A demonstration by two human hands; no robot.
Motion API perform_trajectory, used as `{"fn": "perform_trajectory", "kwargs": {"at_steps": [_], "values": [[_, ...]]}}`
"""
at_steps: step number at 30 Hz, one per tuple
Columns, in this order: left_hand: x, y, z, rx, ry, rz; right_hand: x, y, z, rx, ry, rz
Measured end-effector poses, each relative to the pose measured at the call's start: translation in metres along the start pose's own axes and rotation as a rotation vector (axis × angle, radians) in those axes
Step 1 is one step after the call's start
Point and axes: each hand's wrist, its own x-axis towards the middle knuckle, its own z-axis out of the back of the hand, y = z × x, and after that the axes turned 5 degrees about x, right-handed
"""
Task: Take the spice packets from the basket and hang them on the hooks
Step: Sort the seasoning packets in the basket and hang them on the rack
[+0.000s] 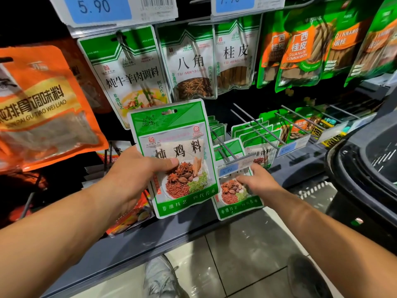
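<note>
My left forearm comes in from 8 o'clock. My left hand (137, 175) sits near centre, thumb pressed across the front of a spice packet (178, 134), fingers hidden behind it. My right forearm enters from 4 o'clock, and my right hand (261, 181) is palm down, fingers fairly straight, pointing toward 10 o'clock.

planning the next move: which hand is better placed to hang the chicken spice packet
Left, likely: the left hand grips the packet, hang hole up, beside the hook. The right hand holds nothing, fingers on the matching hung packet.
</note>
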Motion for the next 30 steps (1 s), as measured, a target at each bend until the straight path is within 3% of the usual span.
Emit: {"fn": "perform_trajectory", "kwargs": {"at_steps": [8, 10, 14, 20, 24, 30], "values": [[-0.004, 0.011, -0.014, 0.072, 0.106, 0.012, -0.024, -0.027, 0.021, -0.031, -0.245, 0.093], [-0.004, 0.017, -0.023, 0.089, 0.121, 0.015, -0.036, -0.028, 0.022, 0.09, -0.199, 0.098], [-0.008, 0.041, -0.041, 0.103, 0.172, 0.027, -0.069, -0.015, 0.017, 0.387, 0.048, 0.053], [-0.006, 0.069, -0.069, 0.129, 0.177, -0.002, -0.098, -0.011, 0.027, 0.474, 0.277, 0.156], [0.001, 0.09, -0.087, 0.103, 0.167, 0.053, -0.101, -0.026, 0.034, 0.365, 0.238, 0.174], [-0.001, 0.126, -0.104, 0.192, 0.235, 0.091, -0.089, -0.056, 0.037, 0.319, 0.106, 0.05]]}}
